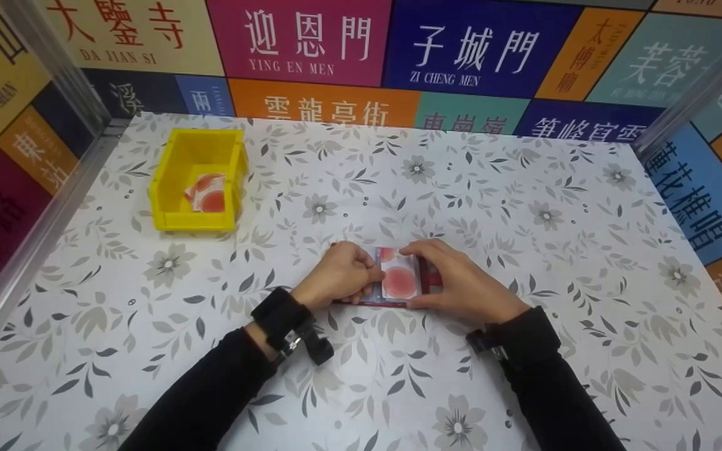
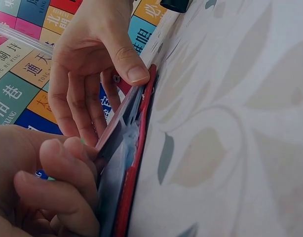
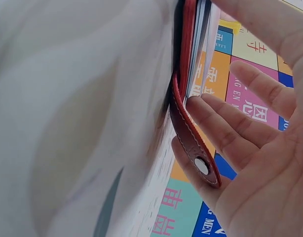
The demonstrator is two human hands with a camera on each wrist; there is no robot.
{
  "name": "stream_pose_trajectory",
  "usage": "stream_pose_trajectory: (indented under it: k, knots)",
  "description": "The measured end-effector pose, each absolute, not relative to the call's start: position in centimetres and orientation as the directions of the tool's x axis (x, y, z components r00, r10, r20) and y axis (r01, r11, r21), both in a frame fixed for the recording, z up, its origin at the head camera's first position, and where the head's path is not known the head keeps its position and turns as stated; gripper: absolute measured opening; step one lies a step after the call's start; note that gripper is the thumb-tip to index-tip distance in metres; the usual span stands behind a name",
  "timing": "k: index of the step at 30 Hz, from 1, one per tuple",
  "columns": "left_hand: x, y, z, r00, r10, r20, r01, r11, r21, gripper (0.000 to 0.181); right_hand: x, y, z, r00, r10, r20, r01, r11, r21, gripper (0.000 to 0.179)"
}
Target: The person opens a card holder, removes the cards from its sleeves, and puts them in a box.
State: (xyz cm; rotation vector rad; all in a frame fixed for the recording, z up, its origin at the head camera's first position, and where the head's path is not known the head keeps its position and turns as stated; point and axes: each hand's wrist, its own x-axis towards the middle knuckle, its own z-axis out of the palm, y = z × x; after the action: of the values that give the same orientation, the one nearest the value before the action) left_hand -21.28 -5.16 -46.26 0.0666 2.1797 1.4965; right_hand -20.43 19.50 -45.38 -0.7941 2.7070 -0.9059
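A red card holder [image 1: 435,277] with clear sleeves lies unfolded on the table between both hands. On its right-hand side is a card [image 1: 400,282] with a red round print; whether it is inside a sleeve I cannot tell. My left hand [image 1: 343,274] has its fingers curled at the card's left edge, pinching the holder's sleeves [image 2: 123,153] there. My right hand [image 1: 461,282] grips the holder's right part, thumb at the near edge and a forefinger at the far edge. In the right wrist view, the holder's strap [image 3: 193,143] with a metal snap sticks out beside the fingers.
A yellow bin [image 1: 163,188] stands at the back left, with a few similar cards [image 1: 209,199] inside. The table [image 1: 311,388] wears a white floral cover. Panels with coloured lettering [image 1: 301,41] rise behind it and at both sides.
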Motion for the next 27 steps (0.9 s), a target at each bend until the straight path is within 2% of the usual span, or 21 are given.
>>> stream_pose_trajectory:
  k: [27]
  knots:
    - [-21.43,-5.59,-46.37,-0.875,0.3,-0.38,-0.253,0.386,0.887,0.015,-20.38,19.68,-45.39,-0.844,-0.536,-0.007,-0.418,0.667,-0.617,0.081]
